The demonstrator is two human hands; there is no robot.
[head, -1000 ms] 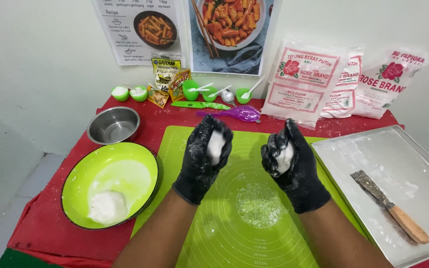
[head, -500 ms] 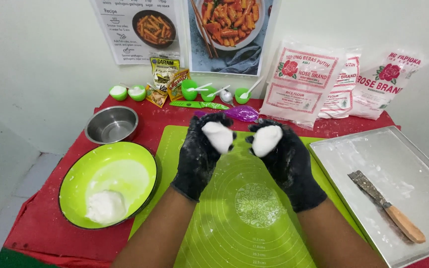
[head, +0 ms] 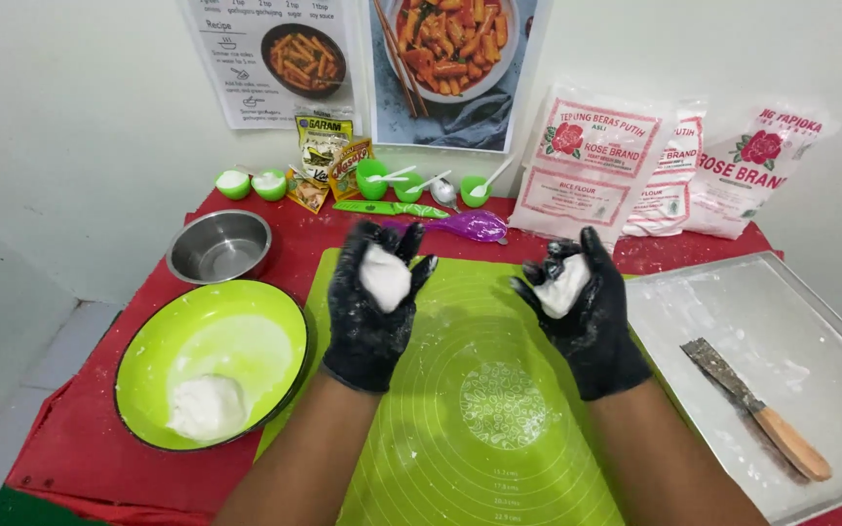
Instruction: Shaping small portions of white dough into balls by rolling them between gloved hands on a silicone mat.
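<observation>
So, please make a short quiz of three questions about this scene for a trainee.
1. True or false: each of the hands holds a piece of white dough.
2. What lies in the green bowl? A) a dough lump B) a knife C) spoons
3. Which tool rests on the metal tray?

Key:
1. True: left hand, right hand.
2. A, the dough lump.
3. A wooden-handled scraper.

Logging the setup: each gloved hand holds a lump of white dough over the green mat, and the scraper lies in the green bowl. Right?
Not quite. The head view shows the scraper lying on the metal tray, not in the green bowl, which holds dough. The rest stands.
</observation>
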